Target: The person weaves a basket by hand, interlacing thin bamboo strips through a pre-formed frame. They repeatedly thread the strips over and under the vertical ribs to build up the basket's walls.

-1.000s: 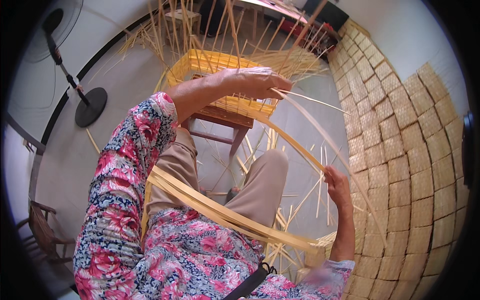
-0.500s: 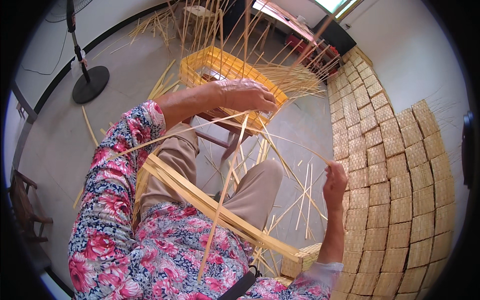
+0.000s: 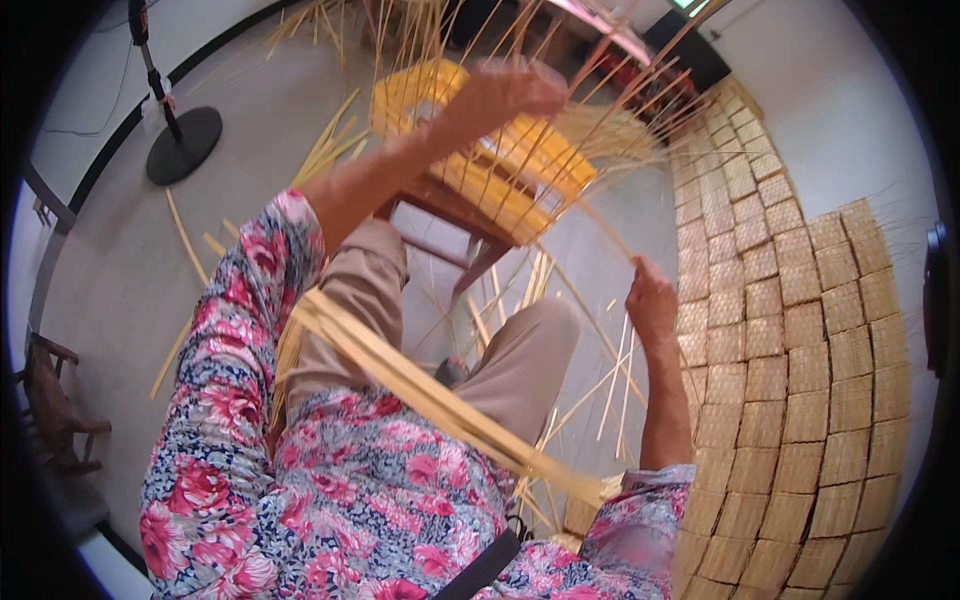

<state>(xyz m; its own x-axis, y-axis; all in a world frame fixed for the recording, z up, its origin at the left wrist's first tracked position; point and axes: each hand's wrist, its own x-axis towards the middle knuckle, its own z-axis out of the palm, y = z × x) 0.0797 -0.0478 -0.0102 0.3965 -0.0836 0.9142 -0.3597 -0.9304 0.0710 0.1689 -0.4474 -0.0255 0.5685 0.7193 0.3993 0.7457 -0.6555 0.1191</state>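
Note:
An unfinished yellow basket (image 3: 545,145) of woven strips, with many thin stakes standing up from it, rests on a dark wooden stool (image 3: 440,200) in front of my knees. My left hand (image 3: 515,95) is raised over the basket among the stakes. Motion smears its fingers, so their grip cannot be made out. Off to the right, my right hand (image 3: 652,300) is closed in a pinch on the end of a thin bamboo strip (image 3: 605,225), which runs to the basket's near right corner. A bundle of flat bamboo strips (image 3: 430,395) lies slantwise across my lap.
Stacked woven pieces (image 3: 790,350) line the right wall. Loose strips (image 3: 610,375) litter the floor at right, with more (image 3: 335,135) left of the basket. A fan base (image 3: 185,145) stands at the far left, and a small wooden chair (image 3: 65,405) at the left edge.
My left hand has risen and moved away over the basket. My right hand has moved up with its strip. The loose strips that hung across my lap and left sleeve are out of there.

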